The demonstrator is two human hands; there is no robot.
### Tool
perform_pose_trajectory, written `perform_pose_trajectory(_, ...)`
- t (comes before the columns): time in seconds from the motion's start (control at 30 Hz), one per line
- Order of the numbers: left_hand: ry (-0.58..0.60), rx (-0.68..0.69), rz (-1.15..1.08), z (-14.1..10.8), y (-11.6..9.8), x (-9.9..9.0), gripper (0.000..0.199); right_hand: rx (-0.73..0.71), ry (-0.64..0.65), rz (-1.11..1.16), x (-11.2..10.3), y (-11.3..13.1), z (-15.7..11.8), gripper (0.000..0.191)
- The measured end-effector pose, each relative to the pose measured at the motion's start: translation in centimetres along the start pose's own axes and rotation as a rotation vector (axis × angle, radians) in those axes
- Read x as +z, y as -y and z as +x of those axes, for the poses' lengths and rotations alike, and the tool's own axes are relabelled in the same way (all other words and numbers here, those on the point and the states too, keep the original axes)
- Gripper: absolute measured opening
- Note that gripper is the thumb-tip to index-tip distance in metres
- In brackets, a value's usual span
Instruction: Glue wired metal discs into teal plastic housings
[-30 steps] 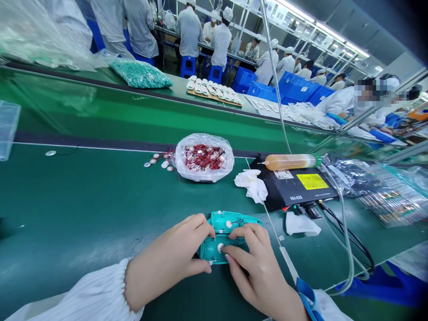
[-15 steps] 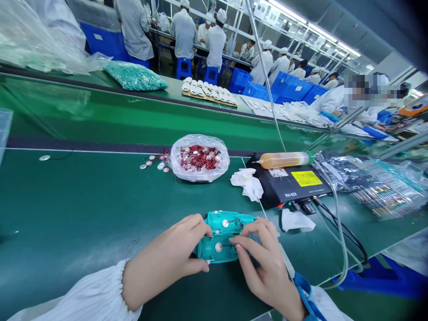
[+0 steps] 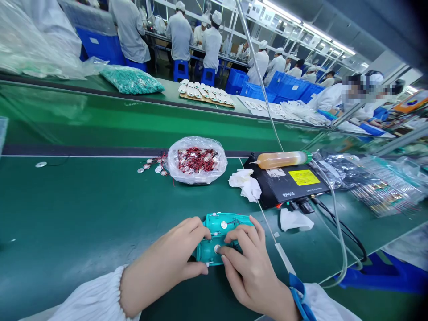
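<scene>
Two teal plastic shell halves (image 3: 211,256) lie side by side on the green table, their hollow sides up, each with a round disc inside. Thin dark wires run in the far half. My left hand (image 3: 182,247) grips the shells at their left end, thumb at the near edge and fingers at the middle. A fingertip of my right hand (image 3: 245,263) touches the disc (image 3: 217,248) in the near half. Its other fingers are bent over the right part of the shells and hide it.
A plastic-lined bowl (image 3: 173,166) holds red-wired discs, with several loose discs (image 3: 158,169) beside it. Right of it are crumpled tissue (image 3: 250,189), a black RH-928 box (image 3: 284,194), an amber syringe (image 3: 282,159), hoses and bagged parts. People in white work beyond the green ledge.
My right hand has moved left over the near shell half, and its fingertip now meets the disc. My left hand keeps its hold. The whole view has shifted slightly.
</scene>
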State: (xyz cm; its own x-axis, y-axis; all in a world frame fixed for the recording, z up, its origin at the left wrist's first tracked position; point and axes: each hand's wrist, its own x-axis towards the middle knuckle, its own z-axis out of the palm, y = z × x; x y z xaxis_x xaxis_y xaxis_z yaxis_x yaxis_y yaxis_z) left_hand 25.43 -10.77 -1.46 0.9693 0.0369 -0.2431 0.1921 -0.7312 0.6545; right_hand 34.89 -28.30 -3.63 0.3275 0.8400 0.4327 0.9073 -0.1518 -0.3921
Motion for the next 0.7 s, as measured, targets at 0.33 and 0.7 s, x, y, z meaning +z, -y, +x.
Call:
perform_pose_trajectory(0.33, -0.138, -0.026, -0.009, 0.2, -1.0, 1.0, 0.022, 0.050, -0.472, 0.014, -2.8, -4.2, -2.6, 0.023)
perform_pose_trajectory(0.7, -0.196, -0.161, 0.234, -0.1, -0.2, 5.2, 0.079, 0.128, -0.576, 0.143, -2.3, -5.1, -2.5, 0.017)
